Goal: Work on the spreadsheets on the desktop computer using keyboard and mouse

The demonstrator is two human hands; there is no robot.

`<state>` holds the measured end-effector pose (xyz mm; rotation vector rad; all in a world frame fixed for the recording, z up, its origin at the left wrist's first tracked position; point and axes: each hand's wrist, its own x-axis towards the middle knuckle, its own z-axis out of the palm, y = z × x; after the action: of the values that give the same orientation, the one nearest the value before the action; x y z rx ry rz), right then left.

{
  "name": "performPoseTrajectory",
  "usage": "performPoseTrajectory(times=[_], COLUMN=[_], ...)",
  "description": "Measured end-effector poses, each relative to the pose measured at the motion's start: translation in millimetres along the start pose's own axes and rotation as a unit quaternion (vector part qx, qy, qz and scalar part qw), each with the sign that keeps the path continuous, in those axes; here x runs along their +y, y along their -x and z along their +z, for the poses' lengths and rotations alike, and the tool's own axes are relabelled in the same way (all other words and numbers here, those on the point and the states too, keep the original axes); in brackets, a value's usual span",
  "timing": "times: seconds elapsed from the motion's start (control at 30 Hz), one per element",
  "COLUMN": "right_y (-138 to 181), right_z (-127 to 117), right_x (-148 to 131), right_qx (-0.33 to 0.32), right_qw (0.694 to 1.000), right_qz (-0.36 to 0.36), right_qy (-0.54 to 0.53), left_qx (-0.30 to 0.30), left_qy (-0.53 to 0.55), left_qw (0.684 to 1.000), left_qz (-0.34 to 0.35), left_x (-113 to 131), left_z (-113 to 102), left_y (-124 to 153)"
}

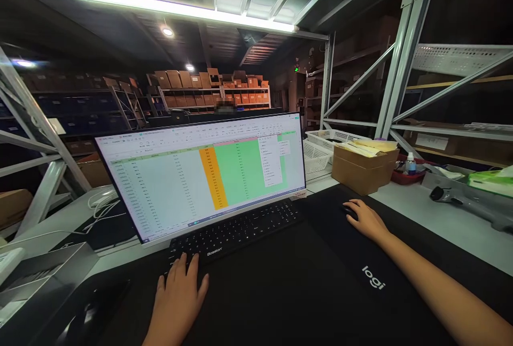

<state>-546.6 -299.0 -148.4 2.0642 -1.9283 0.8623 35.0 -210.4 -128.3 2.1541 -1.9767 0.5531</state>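
Two bare hands are at work on a black desk mat (288, 292) that covers much of the counter (436, 223). The left hand (176, 292) lies at the near left end of the keyboard (240, 231); its fingers are spread rather wide and hold nothing. I cannot tell whether any fingertip presses a key. The right hand (366, 220) rests farther right on the mat, with its fingers curved narrowly around the mouse (348, 210), which is mostly hidden beneath them.

Behind the keyboard, the monitor (168, 185) stands tilted in view and shows a table with orange and green columns. Over its right part lies a pop-up menu (271, 161), whose text is too small to read.

From here, I judge that the main danger is a wrong choice: the menu lines are close together, so a small slip of the mouse could select a neighbouring line. A left finger resting too heavily might also press a key by accident. To the right, the cardboard box (356, 172) stands just beside the mat's far edge; if the mouse were pushed far forward, it could perhaps knock against this box.
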Motion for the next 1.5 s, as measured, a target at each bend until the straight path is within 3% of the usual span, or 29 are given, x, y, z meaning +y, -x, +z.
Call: performPoseTrajectory(times=[0.57, 1.03, 1.33, 1.5], right_y=[0, -1, 0, -1], right_z=[-14, -6, -8, -8], right_x=[-13, -6, -8, -7], right_qx=[-0.044, -0.034, -0.031, -0.026], right_qw=[0.999, 0.999, 0.999, 0.999], right_qz=[0.018, 0.007, 0.017, 0.019], right_qy=[0.011, 0.010, 0.008, 0.007], left_qx=[-0.032, -0.008, -0.047, -0.034], left_qy=[-0.016, -0.014, -0.019, -0.009], left_qw=[0.999, 1.000, 0.999, 0.999], left_qz=[-0.006, 0.002, -0.004, -0.004], left_x=[2, 0, 1, 0], left_z=[-5, -2, -8, -5], left_y=[-1, 0, -3, -3])
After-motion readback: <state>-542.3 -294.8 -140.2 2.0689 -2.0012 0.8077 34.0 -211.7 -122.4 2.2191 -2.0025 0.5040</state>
